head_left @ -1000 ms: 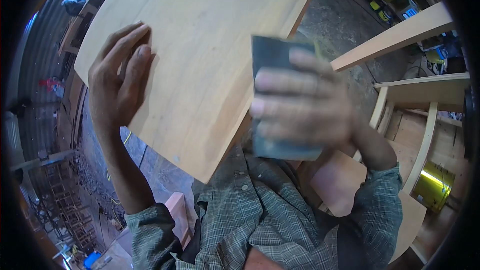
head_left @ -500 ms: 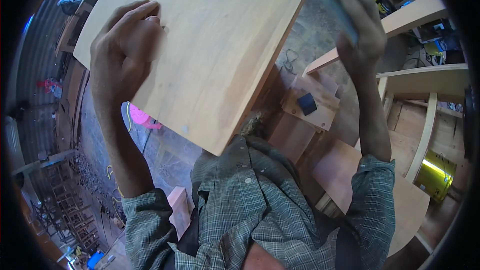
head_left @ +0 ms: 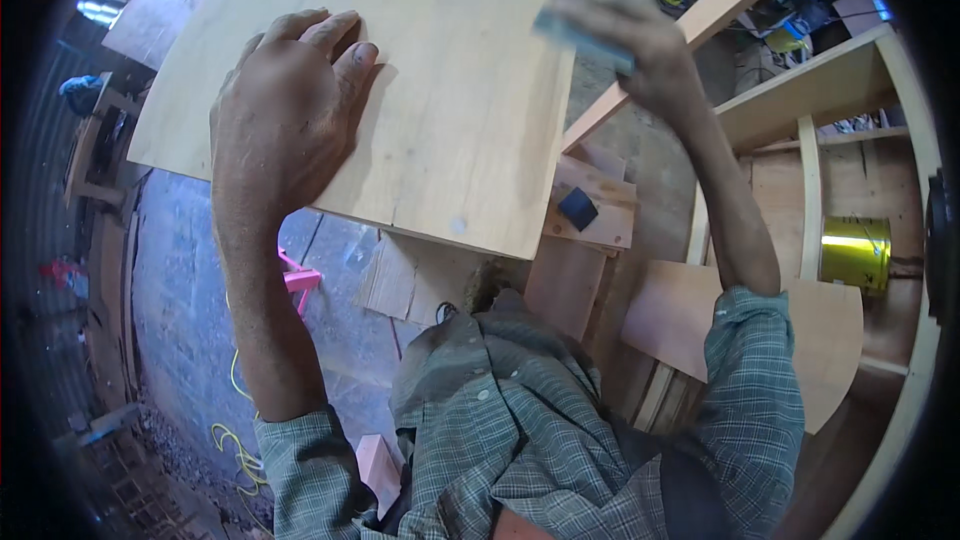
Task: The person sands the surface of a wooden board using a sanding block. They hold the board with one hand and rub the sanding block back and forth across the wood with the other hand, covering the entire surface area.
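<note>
A broad pale wooden panel [head_left: 450, 110] with a curved left edge fills the upper middle. My left hand [head_left: 285, 105] rests on its left part near the front edge, fingers apart, thumb outstretched and nothing in it. At the panel's right edge, my right hand [head_left: 645, 50] grips a flat blue-grey sandpaper pad [head_left: 585, 25]. Motion blurs that hand and pad, so I cannot tell whether the pad touches the wood.
Below the panel's right edge, a small dark blue block [head_left: 578, 209] lies on a wooden stool [head_left: 612, 202]. A wooden frame [head_left: 810, 200] with a yellow can [head_left: 855, 252] stands right, beside a curved board [head_left: 800, 335]. Something pink [head_left: 300, 280] and a yellow cord [head_left: 240, 455] are at left.
The right hand has moved left with the pad, from beyond the panel's edge to that edge. The left hand has gone from curled to spread on the wood. The view has shifted.
</note>
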Demonstrator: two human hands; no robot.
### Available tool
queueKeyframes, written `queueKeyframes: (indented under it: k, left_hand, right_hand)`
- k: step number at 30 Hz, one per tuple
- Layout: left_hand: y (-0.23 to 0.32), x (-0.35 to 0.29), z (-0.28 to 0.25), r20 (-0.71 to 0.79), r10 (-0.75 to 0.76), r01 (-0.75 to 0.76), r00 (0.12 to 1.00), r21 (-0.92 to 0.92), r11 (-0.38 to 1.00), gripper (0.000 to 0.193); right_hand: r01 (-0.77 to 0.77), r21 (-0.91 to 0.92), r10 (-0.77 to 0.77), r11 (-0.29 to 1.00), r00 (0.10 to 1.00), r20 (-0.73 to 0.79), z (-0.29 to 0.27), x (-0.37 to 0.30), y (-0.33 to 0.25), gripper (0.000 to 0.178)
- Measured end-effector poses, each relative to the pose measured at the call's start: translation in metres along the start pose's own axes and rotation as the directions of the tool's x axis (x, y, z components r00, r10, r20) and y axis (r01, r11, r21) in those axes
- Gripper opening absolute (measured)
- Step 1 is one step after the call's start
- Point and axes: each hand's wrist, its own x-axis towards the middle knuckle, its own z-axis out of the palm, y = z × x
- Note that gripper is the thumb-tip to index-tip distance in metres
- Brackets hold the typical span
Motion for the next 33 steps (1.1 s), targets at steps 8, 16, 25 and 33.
queueKeyframes:
  k: [8, 16, 25, 33]
  left_hand:
    - [0.005, 0.003, 0.002, -0.029, 0.044, -0.045, 0.999, -0.020, 0.999, 0.034]
    - [-0.011, -0.004, -0.014, 0.051, 0.064, -0.066, 0.997, 0.036, 0.997, 0.042]
    - [-0.013, 0.003, -0.005, 0.058, 0.037, -0.037, 0.998, -0.011, 0.999, 0.041]
    - [-0.006, -0.001, 0.000, 0.064, -0.032, 0.039, 0.997, -0.102, 0.994, 0.043]
  right_hand:
    - [0.085, 0.016, -0.084, 0.996, 0.995, -0.051, -0.002, -0.006, -0.020, 0.037]
    - [0.250, 0.202, -0.225, 0.947, 0.965, -0.137, 0.001, -0.015, -0.055, 0.025]
    - [0.424, 0.110, -0.421, 0.899, 0.906, -0.052, -0.009, -0.032, -0.052, 0.024]
    - [0.172, 0.045, -0.145, 0.984, 0.923, -0.356, -0.024, -0.041, -0.032, 0.028]
